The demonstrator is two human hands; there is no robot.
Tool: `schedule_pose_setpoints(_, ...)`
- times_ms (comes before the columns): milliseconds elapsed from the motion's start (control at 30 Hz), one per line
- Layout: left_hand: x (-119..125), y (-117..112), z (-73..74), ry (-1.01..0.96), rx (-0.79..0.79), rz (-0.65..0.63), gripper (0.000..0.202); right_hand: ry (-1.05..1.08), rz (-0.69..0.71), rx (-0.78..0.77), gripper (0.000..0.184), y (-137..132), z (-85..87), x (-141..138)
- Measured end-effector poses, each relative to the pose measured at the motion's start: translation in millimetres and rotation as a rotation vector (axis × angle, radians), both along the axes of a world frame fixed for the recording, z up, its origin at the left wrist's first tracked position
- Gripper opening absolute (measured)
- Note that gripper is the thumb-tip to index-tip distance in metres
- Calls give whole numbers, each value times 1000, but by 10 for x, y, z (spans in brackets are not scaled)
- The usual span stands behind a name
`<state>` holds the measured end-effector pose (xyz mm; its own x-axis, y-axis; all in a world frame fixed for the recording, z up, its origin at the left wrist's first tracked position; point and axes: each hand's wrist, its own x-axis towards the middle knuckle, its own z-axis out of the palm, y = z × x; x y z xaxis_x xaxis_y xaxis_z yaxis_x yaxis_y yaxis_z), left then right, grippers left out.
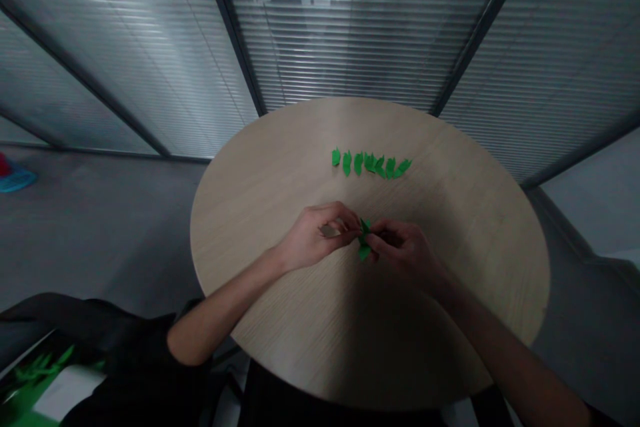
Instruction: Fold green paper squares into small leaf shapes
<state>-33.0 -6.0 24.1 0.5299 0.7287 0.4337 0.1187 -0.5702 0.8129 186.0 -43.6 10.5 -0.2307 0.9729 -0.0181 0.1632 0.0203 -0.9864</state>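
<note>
Over the middle of the round table, my left hand (320, 233) and my right hand (400, 247) meet at a small folded green paper piece (365, 252). The left thumb and fingers pinch its upper left part. From the other side, my right fingertips grip it and hide part of it. The piece has pointed ends, and its exact shape cannot be made out. Beyond the hands, several small green folded paper pieces (359, 162) lie in a row on the table, the right ones close together or overlapping.
The wooden round table (240, 213) stands near glass partitions with blinds (345, 60). At lower left, green pieces (43, 367) and a white item (70, 390) lie beside dark fabric. A blue and red object (17, 177) is on the floor at far left.
</note>
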Motion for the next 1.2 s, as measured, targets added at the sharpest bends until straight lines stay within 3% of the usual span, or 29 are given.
schedule_pose_setpoints(233,2,-4,-19,27,-9,-6,4,-38,23,5,21,11,1,17)
schedule_pose_setpoints(433,-9,-4,-47,85,-119,38,5,-58,31,-2,20,6,2,25)
schedule_pose_setpoints(667,42,-26,-54,-32,-308,62,18,-50,14,-8,21,7,-9,14)
schedule_pose_setpoints(833,60,38,-76,-190,-461,-34,23,62,0,-73,26,22,16,7)
schedule_pose_setpoints(1000,49,31,-69,-211,-442,-83,18,111,-10,-115,29,39,27,19)
schedule_pose_setpoints(1200,49,-50,-4,-69,-291,3,19,135,15,-127,28,39,66,28)
